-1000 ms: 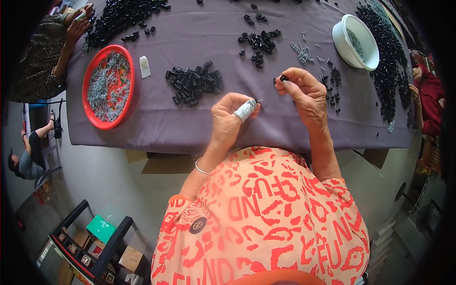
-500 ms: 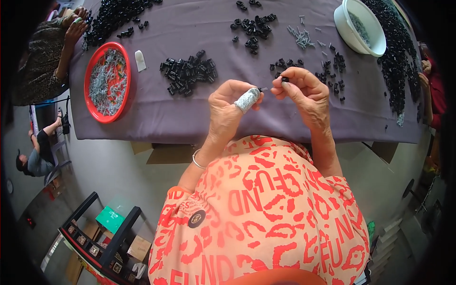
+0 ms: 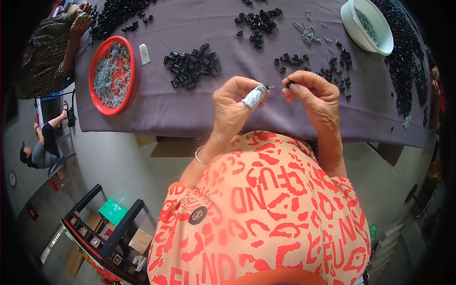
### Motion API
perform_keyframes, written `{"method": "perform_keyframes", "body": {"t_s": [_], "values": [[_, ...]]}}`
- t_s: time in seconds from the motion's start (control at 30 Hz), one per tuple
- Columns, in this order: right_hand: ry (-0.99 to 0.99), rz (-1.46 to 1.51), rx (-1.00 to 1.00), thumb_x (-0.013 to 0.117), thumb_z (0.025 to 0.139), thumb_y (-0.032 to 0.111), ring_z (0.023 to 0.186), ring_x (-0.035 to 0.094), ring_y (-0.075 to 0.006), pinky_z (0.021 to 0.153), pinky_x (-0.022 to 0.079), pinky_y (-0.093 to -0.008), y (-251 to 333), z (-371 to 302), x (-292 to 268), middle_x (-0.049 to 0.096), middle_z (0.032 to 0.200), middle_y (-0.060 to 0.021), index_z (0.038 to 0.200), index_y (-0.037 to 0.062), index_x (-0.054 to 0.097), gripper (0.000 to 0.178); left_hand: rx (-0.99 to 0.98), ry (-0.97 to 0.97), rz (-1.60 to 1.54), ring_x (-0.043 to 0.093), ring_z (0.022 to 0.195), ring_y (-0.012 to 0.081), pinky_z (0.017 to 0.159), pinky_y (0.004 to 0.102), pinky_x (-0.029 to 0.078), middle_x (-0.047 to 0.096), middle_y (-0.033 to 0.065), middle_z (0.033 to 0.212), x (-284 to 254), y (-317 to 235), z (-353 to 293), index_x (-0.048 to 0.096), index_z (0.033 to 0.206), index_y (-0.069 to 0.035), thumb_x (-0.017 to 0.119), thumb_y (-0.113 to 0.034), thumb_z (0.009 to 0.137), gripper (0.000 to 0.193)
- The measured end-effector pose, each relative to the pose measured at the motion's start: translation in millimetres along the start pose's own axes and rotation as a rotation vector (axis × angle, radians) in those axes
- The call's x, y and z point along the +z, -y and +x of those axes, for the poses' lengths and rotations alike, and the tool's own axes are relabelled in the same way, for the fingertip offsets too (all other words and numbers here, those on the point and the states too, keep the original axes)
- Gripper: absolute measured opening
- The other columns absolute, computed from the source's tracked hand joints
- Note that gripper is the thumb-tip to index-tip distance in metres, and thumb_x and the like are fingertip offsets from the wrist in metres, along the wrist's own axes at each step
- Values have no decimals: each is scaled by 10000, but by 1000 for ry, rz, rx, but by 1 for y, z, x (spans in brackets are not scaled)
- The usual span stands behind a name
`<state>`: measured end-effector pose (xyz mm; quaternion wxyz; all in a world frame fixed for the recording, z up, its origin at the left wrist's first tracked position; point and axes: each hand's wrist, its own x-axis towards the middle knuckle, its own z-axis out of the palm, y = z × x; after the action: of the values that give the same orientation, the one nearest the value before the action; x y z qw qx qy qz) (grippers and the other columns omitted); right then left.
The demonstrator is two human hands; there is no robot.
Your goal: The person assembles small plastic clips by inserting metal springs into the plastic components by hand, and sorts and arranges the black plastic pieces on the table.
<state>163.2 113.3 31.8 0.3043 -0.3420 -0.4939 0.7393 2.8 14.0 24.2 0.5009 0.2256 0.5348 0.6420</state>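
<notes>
Above the table's near edge, my left hand point(image 3: 232, 102) is closed in a pinch on a small spring point(image 3: 271, 87), whose coiled end sticks out past the fingertips toward the right. Pale speckled wrapping covers the left thumb. A short gap away, my right hand point(image 3: 317, 97) pinches a small black plastic part point(image 3: 289, 84) between thumb and fingertips. Its exact shape is mostly covered by the fingers. Just beyond the hands lie loose black plastic parts point(image 3: 192, 66) in a pile, and more black parts point(image 3: 293, 60) are scattered behind the right hand.
A red tray point(image 3: 132, 78) of springs stands at left beside a white flat piece point(image 3: 144, 54). Loose springs point(image 3: 308, 33) lie near a white bowl point(image 3: 350, 28) at far right. Heaps of black parts point(image 3: 403, 61) line the right side. Another person's hand point(image 3: 81, 23) is at far left.
The view has shifted slightly, so the table things sit a little to the right. My two hands keep their pinches, with a slightly similar gap between spring and black part.
</notes>
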Motion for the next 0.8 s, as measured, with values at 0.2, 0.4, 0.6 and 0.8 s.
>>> {"method": "perform_keyframes", "body": {"t_s": [0.2, 0.4, 0.6, 0.8], "values": [[-53, -259, -320, 617, 834, -69, 814, 631, -115, 705, 526, -244, -5, -6, 7, 648, 956, -81, 1021, -29, 628, 191, 99, 17, 79, 651, 778, 110, 721, 219, 533, 673, 61, 844, 1, -4, -2, 627, 893, 0, 692, -12, 811, 105], [-46, -95, -190, 608, 838, -84, 848, 636, -117, 763, 520, -223, -1, -13, 20, 644, 931, -64, 1028, -38, 613, 195, 140, 24, 80, 646, 780, 98, 713, 213, 533, 674, 58, 853, 0, -5, -5, 629, 899, 4, 701, -2, 798, 124], [9, -291, -266, 599, 839, -98, 845, 639, -116, 771, 518, -219, -1, -15, 22, 647, 910, -67, 1016, -47, 608, 185, 181, 38, 118, 643, 787, 95, 716, 213, 531, 673, 54, 867, -2, -6, -6, 636, 905, 5, 706, 8, 788, 137], [25, -328, -270, 599, 837, -100, 841, 634, -106, 763, 510, -209, -6, -14, 25, 647, 901, -60, 1002, -42, 609, 175, 191, 74, 110, 645, 807, 106, 740, 220, 528, 674, 60, 884, -3, -4, -7, 643, 925, 16, 687, 31, 793, 139]]}}
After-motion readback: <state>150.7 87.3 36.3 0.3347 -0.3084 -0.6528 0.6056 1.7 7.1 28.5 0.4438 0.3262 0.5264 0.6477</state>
